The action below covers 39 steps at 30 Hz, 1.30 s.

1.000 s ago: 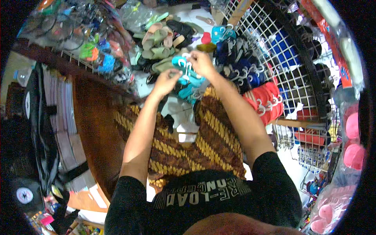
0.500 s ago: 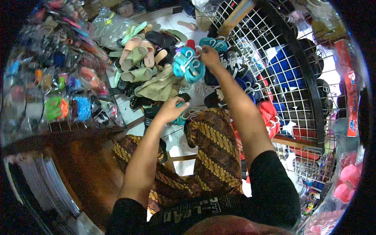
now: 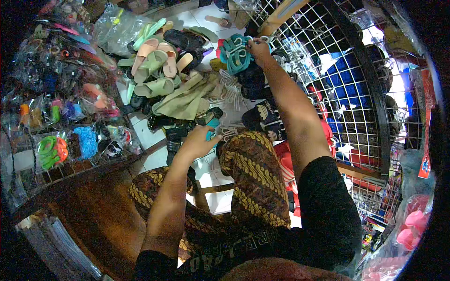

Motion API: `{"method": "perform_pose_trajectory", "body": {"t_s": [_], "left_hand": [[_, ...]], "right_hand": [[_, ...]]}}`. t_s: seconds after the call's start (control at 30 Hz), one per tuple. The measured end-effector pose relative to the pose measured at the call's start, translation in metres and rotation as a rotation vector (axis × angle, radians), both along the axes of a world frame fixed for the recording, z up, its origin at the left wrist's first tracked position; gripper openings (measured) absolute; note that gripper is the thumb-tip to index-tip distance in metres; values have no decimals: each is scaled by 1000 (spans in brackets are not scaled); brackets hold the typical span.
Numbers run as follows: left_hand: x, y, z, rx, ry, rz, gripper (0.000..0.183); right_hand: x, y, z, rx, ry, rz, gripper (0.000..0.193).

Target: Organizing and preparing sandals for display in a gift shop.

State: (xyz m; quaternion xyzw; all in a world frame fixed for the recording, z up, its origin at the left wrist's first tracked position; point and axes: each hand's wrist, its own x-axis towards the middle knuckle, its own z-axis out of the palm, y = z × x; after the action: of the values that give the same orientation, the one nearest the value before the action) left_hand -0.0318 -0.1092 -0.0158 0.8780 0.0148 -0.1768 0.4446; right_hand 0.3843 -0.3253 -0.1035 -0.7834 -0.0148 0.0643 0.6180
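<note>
At the far middle, my right hand (image 3: pixel 258 49) is closed at the edge of a bundle of teal sandals (image 3: pixel 236 54), its fingertips partly hidden. Dark slippers (image 3: pixel 265 114) with white markings lie below that arm. Nearer to me, my left hand (image 3: pixel 199 140) curls around a teal sandal (image 3: pixel 213 125), most of which the fingers cover. A heap of white plastic hangers (image 3: pixel 227 93) lies between the two hands. Beside it rests a crumpled olive cloth-like piece (image 3: pixel 185 100), with black sandals (image 3: pixel 174 136) close to my left hand.
Green and beige slides (image 3: pixel 152 65) pile up at the far left. A white wire grid rack (image 3: pixel 347 89) rises on the right, with red slippers (image 3: pixel 286 159) near my right elbow. Bagged sandals (image 3: pixel 86 140) hang on the left, above a brown wooden surface (image 3: pixel 93 201).
My right hand has moved farther away and slightly right with the teal sandals. My left hand has shifted slightly left and nearer, with the teal sandal now showing above its fingers.
</note>
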Motion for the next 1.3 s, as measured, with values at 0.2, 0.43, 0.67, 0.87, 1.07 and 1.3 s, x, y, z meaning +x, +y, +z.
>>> {"method": "perform_pose_trajectory", "body": {"t_s": [0.2,0.43,0.67,0.87,1.07,1.3], "left_hand": [[-4,2,5,50,10,-27,54],[-5,4,-4,87,27,-38,53],[-9,4,-10,100,42,-40,52],[-7,4,0,85,115,-22,54],[-4,3,8,141,167,-36,56],[-4,3,5,143,177,-29,57]], "right_hand": [[13,-1,19,-39,-73,3,21],[5,-11,29,-830,-510,-138,37],[-8,-38,73,-922,-391,-171,36],[17,-60,63,-955,-567,-23,28],[37,-70,66,-1168,-422,-39,31],[30,-58,75,-974,-281,-224,33]]}}
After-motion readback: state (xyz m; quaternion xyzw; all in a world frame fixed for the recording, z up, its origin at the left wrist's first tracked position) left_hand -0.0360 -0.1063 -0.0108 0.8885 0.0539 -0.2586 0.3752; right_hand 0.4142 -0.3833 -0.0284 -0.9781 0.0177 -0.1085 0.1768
